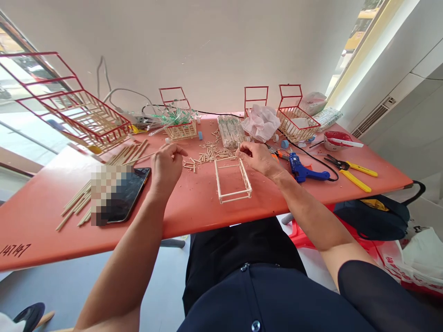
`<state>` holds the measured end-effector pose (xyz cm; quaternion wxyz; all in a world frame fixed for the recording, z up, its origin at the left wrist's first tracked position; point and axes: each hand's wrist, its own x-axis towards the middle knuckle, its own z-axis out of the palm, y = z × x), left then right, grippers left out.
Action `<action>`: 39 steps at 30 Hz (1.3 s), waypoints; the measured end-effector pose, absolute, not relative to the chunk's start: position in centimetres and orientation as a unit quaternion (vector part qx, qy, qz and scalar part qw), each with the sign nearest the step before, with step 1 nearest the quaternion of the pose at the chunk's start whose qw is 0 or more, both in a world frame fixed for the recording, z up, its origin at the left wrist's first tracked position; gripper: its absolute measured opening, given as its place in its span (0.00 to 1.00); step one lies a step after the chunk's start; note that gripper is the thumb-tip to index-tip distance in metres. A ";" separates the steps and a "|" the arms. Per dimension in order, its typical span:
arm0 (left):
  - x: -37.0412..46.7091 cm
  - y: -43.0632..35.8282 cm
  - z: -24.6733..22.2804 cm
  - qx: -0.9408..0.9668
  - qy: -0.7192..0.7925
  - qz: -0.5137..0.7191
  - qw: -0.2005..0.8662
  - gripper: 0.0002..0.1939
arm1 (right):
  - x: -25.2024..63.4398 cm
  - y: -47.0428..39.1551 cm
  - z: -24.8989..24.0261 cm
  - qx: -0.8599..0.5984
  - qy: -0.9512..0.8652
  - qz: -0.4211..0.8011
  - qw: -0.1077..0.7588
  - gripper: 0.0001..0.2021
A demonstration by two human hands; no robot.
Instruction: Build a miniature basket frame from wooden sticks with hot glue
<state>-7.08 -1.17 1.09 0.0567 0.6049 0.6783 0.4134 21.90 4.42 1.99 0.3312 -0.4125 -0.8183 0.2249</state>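
Note:
A small open frame of pale wooden sticks [218, 179] stands on the orange table in front of me. My right hand [258, 158] has its thumb and fingers pinched at the frame's far right corner, where a short upright stick shows at the fingertips. To the left, my left hand [168, 165] hovers above the table with fingers loosely bent and nothing visible in them. Beneath and beyond its fingertips lie many short cut sticks [206, 154]. Long sticks [74, 198] are spread at the left, partly under a dark phone [129, 198] whose area is partly blurred.
A blue glue gun [304, 169] and yellow-handled cutters [356, 174] lie right. Finished red-edged stick carts [100, 120] stand left, one basket [180, 131] holding green tinsel. Another cart [297, 122], a plastic-wrapped bundle [231, 131] and a red bowl [337, 140] sit behind. A black cable crosses there.

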 end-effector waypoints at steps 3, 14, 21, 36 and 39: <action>-6.0 -1.1 0.9 0.614 0.650 0.428 0.133 0.10 | 21.6 4.3 1.7 -0.408 -0.820 0.225 0.333 0.10; -5.8 -0.7 0.5 0.559 0.607 0.503 0.257 0.08 | 21.5 4.2 1.5 -0.402 -0.834 0.220 0.307 0.08; -5.1 -1.6 0.9 0.586 0.536 0.474 0.380 0.21 | 21.5 4.3 1.4 -0.413 -0.822 0.230 0.317 0.06; -1.5 -2.0 0.7 0.563 0.506 0.452 0.472 0.25 | 21.5 4.6 1.3 -0.421 -0.825 0.221 0.304 0.06; -1.6 -1.8 0.6 0.561 0.503 0.453 0.476 0.24 | 21.5 4.5 1.3 -0.423 -0.829 0.205 0.304 0.06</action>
